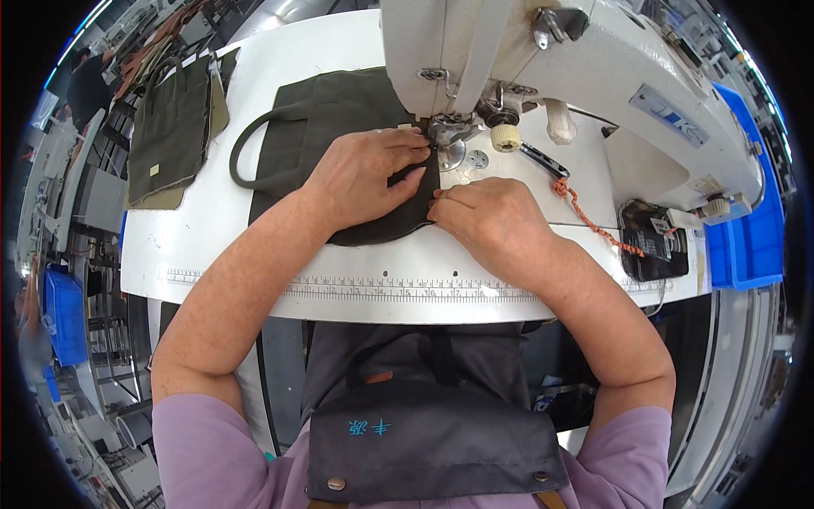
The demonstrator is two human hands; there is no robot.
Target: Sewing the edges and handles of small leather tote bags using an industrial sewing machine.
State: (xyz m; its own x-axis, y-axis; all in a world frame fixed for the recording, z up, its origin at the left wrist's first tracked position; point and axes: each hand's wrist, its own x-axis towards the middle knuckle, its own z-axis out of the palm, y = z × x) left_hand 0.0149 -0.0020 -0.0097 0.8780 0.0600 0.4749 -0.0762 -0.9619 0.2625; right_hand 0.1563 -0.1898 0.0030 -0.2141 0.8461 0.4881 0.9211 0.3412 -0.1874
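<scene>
A dark olive fabric bag panel (292, 140) with a looped handle (246, 144) lies on the white sewing table, its right edge at the presser foot (454, 129) of a white sewing machine (517, 51). My left hand (369, 174) rests on the panel, fingers stretched toward the presser foot and thumb apart from them. Close to the panel's lower right edge, my right hand (492, 216) has thumb and fingertips pinched on the fabric. The needle's tip cannot be made out.
More dark fabric panels (170, 136) are stacked at the table's left. Right of the needle area lie thread snips (543, 159) on an orange cord and a dark pouch-like thing (653, 246). A printed ruler (398, 291) runs along the front edge. A blue bin (746, 237) stands right.
</scene>
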